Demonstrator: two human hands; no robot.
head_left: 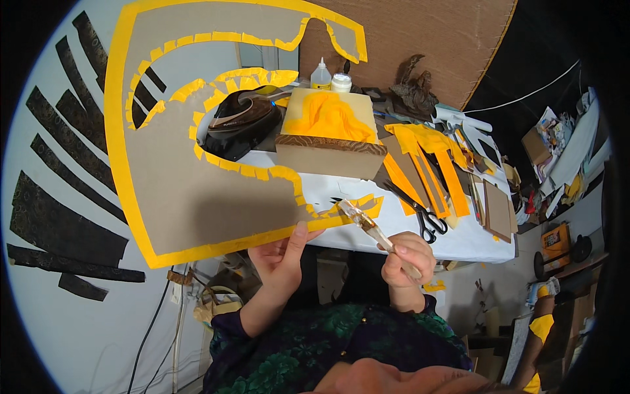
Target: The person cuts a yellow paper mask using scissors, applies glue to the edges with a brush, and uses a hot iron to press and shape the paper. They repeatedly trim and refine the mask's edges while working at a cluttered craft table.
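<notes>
Brush (367,225) right of frame center, held in fingers of our right hand (408,259), long axis slanting up-left to narrow yellow tip (375,207) of grey panel (161,180); contact unclear. Panel fills upper left; our left hand (281,256) pinches its lower edge, left of tip.

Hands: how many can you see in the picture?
2. The left hand is at the lower edge of the grey, yellow-edged board, holding it; the right hand holds the brush by its handle. Neither is hidden.
</notes>
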